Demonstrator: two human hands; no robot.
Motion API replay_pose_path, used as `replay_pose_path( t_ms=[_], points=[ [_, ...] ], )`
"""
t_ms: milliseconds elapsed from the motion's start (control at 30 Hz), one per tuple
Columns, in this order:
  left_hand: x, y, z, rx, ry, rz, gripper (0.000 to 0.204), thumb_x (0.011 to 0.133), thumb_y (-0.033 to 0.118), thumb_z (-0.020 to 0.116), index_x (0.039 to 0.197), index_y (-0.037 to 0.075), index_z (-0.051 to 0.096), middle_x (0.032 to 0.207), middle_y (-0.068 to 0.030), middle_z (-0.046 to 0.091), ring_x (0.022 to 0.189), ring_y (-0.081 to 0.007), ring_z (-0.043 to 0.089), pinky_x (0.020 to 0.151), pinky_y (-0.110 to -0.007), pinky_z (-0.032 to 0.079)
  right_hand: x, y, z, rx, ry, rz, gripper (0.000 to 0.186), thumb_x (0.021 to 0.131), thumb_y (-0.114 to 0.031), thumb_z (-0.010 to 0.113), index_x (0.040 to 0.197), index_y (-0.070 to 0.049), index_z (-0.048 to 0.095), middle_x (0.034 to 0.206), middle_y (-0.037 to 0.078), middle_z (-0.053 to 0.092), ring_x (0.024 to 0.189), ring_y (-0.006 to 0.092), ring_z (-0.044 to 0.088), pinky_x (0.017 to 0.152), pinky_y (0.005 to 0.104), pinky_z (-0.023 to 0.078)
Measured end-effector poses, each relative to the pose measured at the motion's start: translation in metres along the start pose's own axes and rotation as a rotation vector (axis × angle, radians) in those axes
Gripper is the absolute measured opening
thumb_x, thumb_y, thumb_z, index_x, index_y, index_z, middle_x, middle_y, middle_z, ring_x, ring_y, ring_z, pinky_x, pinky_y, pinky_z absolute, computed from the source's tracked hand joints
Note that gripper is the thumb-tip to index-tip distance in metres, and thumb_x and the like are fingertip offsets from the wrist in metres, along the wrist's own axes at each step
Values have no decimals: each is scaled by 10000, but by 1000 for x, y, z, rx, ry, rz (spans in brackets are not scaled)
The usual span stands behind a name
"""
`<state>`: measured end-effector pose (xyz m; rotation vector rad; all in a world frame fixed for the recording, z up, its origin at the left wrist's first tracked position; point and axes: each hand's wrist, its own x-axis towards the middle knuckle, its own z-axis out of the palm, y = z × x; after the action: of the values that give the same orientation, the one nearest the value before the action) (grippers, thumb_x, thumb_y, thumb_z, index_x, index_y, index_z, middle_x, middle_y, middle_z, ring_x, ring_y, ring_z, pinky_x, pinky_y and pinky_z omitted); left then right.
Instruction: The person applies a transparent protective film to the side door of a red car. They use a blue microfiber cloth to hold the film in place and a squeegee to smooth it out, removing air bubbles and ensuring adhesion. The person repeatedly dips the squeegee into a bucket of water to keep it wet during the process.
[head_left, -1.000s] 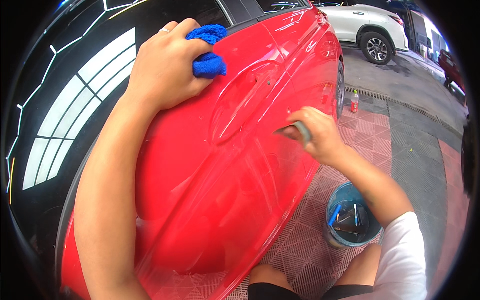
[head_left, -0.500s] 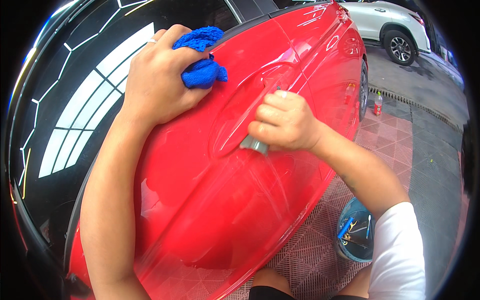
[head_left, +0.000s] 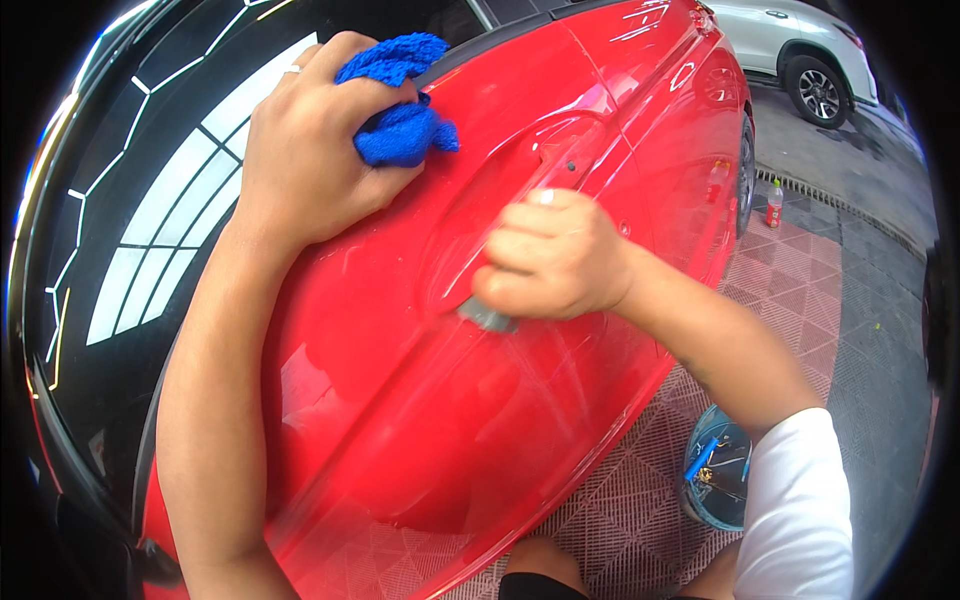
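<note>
Nearest me, a blue bucket (head_left: 715,480) with tools in it stands on the tiled floor (head_left: 640,500) by my right sleeve. Above it, my right hand (head_left: 550,255) is curled into a tight fist on a small grey squeegee (head_left: 487,316), its edge pressed to the red car door (head_left: 420,420) just below the handle recess. I judge this to be a smoothing or wiping pass across the panel; the next stroke wants steady pressure and a flat edge. Higher up, my left hand (head_left: 305,165) lies flat-ish on the door near the window line, fingers clenched over a bunched blue cloth (head_left: 400,100). Against the frame half a second back, the right hand sits a little lower on the door and the view has tilted. Far off: a bottle (head_left: 774,203) on the ground, a white car (head_left: 800,50).
</note>
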<state>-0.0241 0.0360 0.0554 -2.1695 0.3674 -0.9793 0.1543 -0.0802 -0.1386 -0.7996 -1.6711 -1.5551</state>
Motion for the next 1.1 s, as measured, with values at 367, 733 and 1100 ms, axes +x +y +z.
replay_pose_path(
  t_ms=[367,733,1100],
  points=[
    [1,-2,5,-17,29,40,447,683,201,987,1099,109,853,1304,-148,760,1156,-396,755,1001,-481,600,-8,7,-8,87,-45,87,175,819,-304,781,871,-232,629,801,-29,539,733,178,614,605,349,480],
    [4,-4,4,-6,6,43,478,660,198,995,1111,115,859,1321,-154,755,1171,-394,755,1017,-485,601,-5,17,-14,53,-109,34,216,809,-362,804,921,-237,667,851,-34,568,778,178,624,634,366,505],
    [-1,-4,8,69,36,51,465,693,210,994,1131,119,869,1354,-155,754,1202,-389,754,1043,-483,604,-18,28,-38,94,-155,173,360,740,-327,917,955,-164,679,872,17,603,808,238,658,611,394,511]
  ],
)
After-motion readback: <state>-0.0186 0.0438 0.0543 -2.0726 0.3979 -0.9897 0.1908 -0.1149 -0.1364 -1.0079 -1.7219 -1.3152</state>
